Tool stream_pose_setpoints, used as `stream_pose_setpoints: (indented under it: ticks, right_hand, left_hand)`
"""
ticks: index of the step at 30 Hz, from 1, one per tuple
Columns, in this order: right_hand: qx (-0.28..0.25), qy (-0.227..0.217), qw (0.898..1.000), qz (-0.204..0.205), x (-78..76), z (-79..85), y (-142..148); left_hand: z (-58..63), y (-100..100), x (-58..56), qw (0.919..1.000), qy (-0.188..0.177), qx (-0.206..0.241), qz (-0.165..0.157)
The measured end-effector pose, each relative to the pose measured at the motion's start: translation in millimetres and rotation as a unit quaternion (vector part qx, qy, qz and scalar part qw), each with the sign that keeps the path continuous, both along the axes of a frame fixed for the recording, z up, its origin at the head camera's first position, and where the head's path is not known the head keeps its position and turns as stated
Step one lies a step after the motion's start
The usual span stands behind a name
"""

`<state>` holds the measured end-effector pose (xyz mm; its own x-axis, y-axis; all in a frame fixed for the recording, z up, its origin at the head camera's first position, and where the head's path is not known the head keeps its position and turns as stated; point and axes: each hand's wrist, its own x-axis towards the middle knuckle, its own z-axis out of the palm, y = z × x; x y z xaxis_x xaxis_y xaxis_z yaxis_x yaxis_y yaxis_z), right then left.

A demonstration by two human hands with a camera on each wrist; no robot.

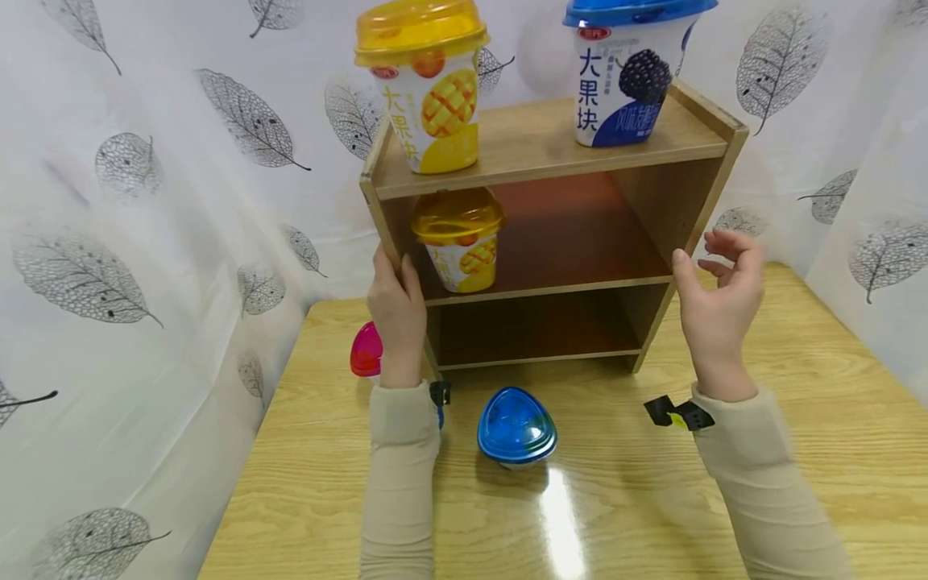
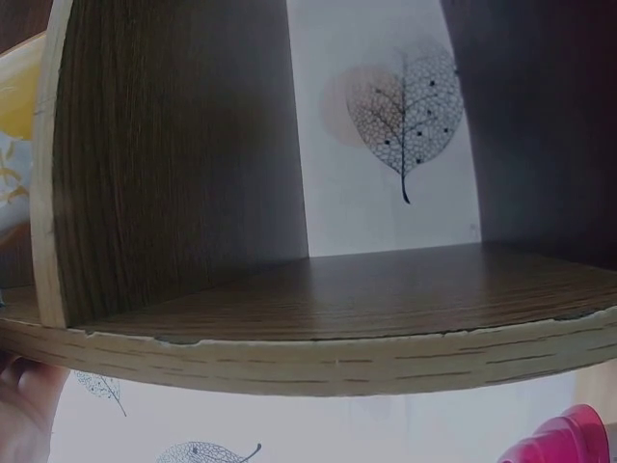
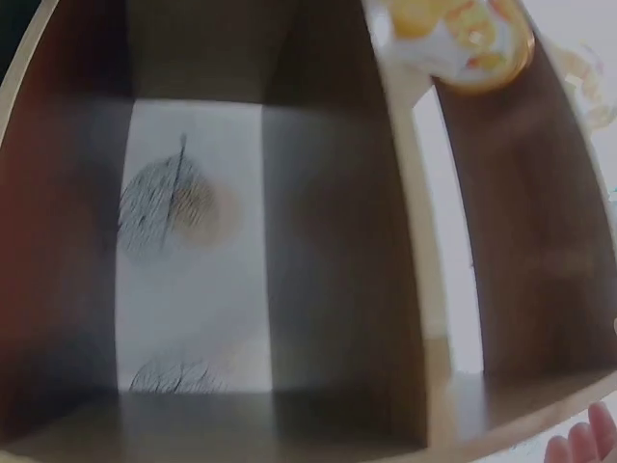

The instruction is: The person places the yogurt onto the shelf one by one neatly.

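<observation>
A small wooden shelf (image 1: 551, 177) stands on the table, open at the front. My left hand (image 1: 397, 314) holds its left side panel, thumb at the front edge and fingers along the outer face. At the right side panel, my right hand (image 1: 721, 302) is raised with bent, spread fingers, its thumb close to the front edge and nothing in its grasp. On the top board are a yellow-lidded yogurt cup (image 1: 428, 93) at left and a blue-lidded yogurt cup (image 1: 627, 80) at right. Another yellow-lidded cup (image 1: 464, 246) sits on the middle board, near my left thumb.
A blue-lidded cup (image 1: 516, 427) stands on the table (image 1: 616, 499) before the shelf. To the left, a pink-lidded cup (image 1: 366, 350) is partly hidden by my left arm; a bit of blue shows behind that wrist. A leaf-patterned white curtain (image 1: 181, 201) hangs around the table.
</observation>
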<state>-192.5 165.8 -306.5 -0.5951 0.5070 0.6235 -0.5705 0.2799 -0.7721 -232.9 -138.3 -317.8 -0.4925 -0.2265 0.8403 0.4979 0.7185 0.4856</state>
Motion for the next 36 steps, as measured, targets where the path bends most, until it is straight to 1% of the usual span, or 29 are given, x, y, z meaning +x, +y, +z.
stream_pose_setpoints:
  ticks: [1, 3, 7, 9, 11, 15, 19, 22, 26, 28, 30, 36]
  right_hand:
    - [0.003, -0.013, 1.000, -0.007, -2.0, -0.5, 2.6]
    - [0.016, -0.039, 0.999, -0.005, -6.1, -1.9, 6.9]
    - [0.065, -0.085, 0.994, 0.023, -14.0, -5.6, 12.2]
    - [0.091, -0.096, 0.991, 0.032, -18.3, -6.6, 14.3]
    - [0.114, -0.101, 0.988, 0.031, -22.3, -6.6, 16.3]
    - [0.146, -0.099, 0.984, 0.015, -29.7, -3.6, 19.8]
    - [0.170, -0.096, 0.981, -0.007, -36.5, 1.4, 22.7]
    - [0.191, -0.101, 0.976, -0.027, -40.3, 5.1, 24.7]
    - [0.210, -0.122, 0.970, -0.027, -41.0, 7.9, 26.5]
    - [0.217, -0.128, 0.968, -0.019, -40.6, 8.6, 26.9]
    - [0.223, -0.131, 0.966, -0.020, -40.0, 8.9, 27.0]
    - [0.226, -0.140, 0.964, -0.031, -40.1, 8.6, 23.1]
  left_hand:
    - [0.1, -0.2, 0.0, 1.0000, 0.001, -0.001, 0.001]
    - [0.2, -0.6, 0.1, 1.0000, 0.002, -0.002, 0.002]
    - [-1.4, -1.2, -0.8, 1.0000, 0.000, -0.004, 0.004]
    - [-2.3, -1.2, -0.9, 1.0000, -0.001, -0.005, 0.004]
    - [-2.4, -1.1, -0.8, 1.0000, 0.000, -0.005, 0.004]
    - [-2.3, -0.9, -0.2, 1.0000, 0.003, -0.007, 0.003]
    - [-2.2, -1.0, -0.1, 0.9999, 0.005, -0.007, 0.005]
    - [-2.0, -0.9, -0.5, 1.0000, 0.004, -0.006, 0.005]
    - [-1.6, 0.2, -0.4, 1.0000, 0.003, -0.005, 0.004]
    - [-1.8, 0.5, -0.2, 1.0000, 0.004, -0.005, 0.004]
    - [-2.1, 0.7, -0.2, 1.0000, 0.004, -0.005, 0.005]
    - [-1.8, 0.6, 1.0, 0.9999, -0.002, 0.008, 0.007]
